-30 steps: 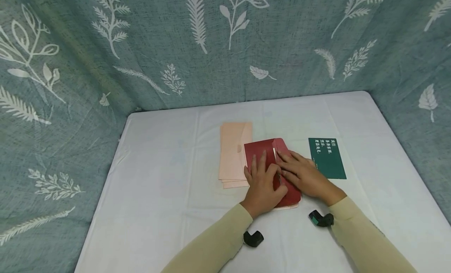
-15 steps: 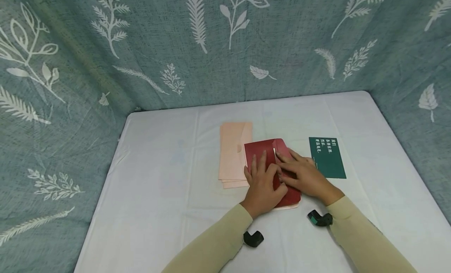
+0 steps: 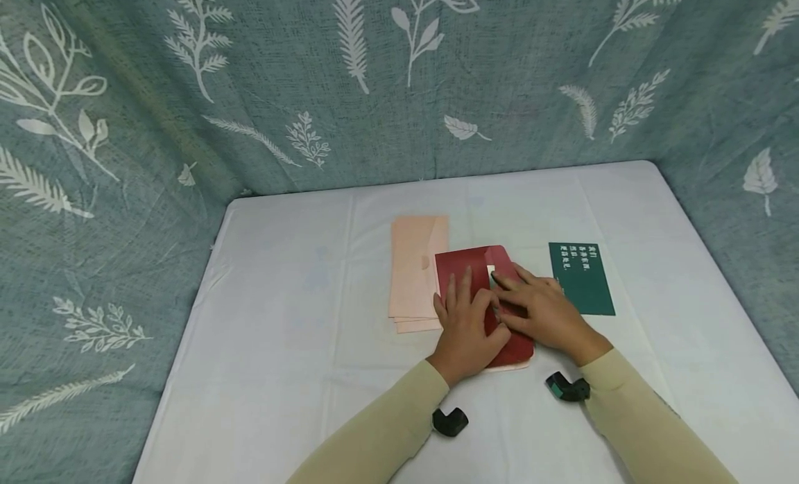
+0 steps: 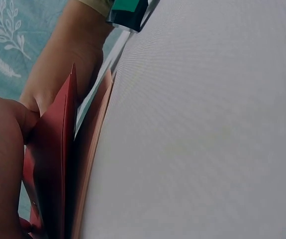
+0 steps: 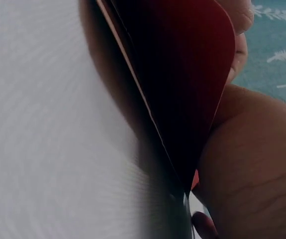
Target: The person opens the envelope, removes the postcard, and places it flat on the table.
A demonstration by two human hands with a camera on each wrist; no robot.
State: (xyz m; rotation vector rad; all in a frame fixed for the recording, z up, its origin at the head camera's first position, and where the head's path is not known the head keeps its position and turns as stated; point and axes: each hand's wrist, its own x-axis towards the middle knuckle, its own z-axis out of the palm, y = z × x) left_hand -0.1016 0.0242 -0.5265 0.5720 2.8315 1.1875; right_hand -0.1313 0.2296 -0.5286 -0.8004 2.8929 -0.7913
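Note:
A red envelope (image 3: 462, 261) lies before me, its flap (image 3: 523, 349) to the right and part of it raised off the layer beneath. A small pale strip (image 3: 491, 269) shows at its mouth. My left hand (image 3: 468, 328) rests across the envelope with several fingers spread, its index finger and thumb bent at the mouth's edge. From the other side my right hand (image 3: 543, 307) holds the flap side, fingertips at the mouth. In the left wrist view the lifted red paper (image 4: 58, 124) stands between both hands. The right thumb is hidden in the head view.
Pale pink envelopes (image 3: 410, 269) lie stacked at the left, partly under the red one. A dark green card (image 3: 587, 283) with white writing lies right of my right hand. White cloth (image 3: 281, 317) covers the table, and patterned teal fabric (image 3: 374, 137) hangs behind it.
The pale strip at the envelope's mouth shows wider than before. My right hand has shifted slightly, its fingertips a little changed in place. My left hand stays nearly still.

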